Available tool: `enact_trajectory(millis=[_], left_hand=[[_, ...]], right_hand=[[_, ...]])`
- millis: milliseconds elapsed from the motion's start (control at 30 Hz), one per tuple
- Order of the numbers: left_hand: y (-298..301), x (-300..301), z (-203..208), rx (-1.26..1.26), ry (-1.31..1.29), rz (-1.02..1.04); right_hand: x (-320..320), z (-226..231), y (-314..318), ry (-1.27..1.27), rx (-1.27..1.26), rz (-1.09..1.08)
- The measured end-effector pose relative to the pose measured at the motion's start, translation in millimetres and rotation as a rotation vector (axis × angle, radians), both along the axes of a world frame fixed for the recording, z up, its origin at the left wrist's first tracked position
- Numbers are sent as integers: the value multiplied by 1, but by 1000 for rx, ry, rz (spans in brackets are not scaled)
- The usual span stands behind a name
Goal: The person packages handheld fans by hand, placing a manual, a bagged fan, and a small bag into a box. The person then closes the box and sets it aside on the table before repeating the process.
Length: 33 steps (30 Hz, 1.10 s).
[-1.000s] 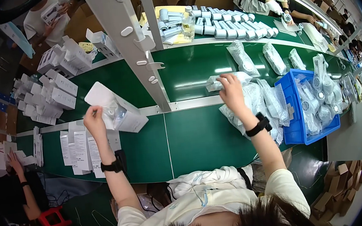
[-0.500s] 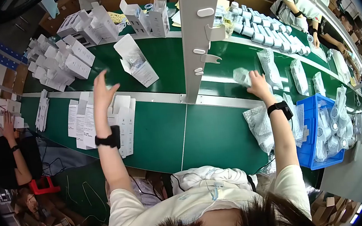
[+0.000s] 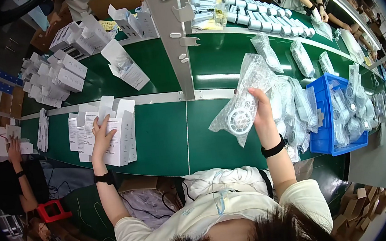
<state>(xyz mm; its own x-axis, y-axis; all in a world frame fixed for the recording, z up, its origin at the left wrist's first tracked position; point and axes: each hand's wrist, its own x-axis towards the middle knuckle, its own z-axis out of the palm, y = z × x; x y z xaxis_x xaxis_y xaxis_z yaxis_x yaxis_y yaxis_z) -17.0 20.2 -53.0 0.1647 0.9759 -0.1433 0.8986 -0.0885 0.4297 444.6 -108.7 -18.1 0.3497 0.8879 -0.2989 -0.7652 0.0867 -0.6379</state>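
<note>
My right hand (image 3: 262, 108) is closed around a clear bubble-wrap package (image 3: 250, 96), held above the green bench (image 3: 161, 128). A pale round device with a ringed face shows through its lower end; its exact kind is hard to make out. At the left, my left hand (image 3: 103, 138) reaches over a row of upright white cartons (image 3: 122, 144) with raised flaps. Its fingers are spread and touch the upper edge of a carton. More bubble-wrapped packages (image 3: 290, 110) lie piled just right of my right hand.
A blue bin (image 3: 323, 130) of wrapped devices stands at the right. Behind a grey metal post (image 3: 170, 33) lie rows of grey cylindrical parts (image 3: 262, 19). One open white box (image 3: 126, 66) and grouped open boxes (image 3: 57, 78) stand at the far left. Co-workers' hands show at the edges.
My right hand has drawn a bubble-wrap package nearer and toward the middle. My left hand has come down from the air onto the white cartons. The view has shifted slightly.
</note>
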Motion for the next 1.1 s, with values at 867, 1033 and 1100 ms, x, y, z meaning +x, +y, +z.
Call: enact_trajectory(millis=[867, 1033, 1100], left_hand=[[-116, 275, -12, 223, -720, -476], [-115, 284, -16, 449, -802, -490], [-116, 283, -11, 409, -761, -516]], right_hand=[[-42, 8, -13, -1402, -91, -707], [-32, 8, -14, -1584, 99, -602], [-23, 15, -12, -1672, 53, -608]])
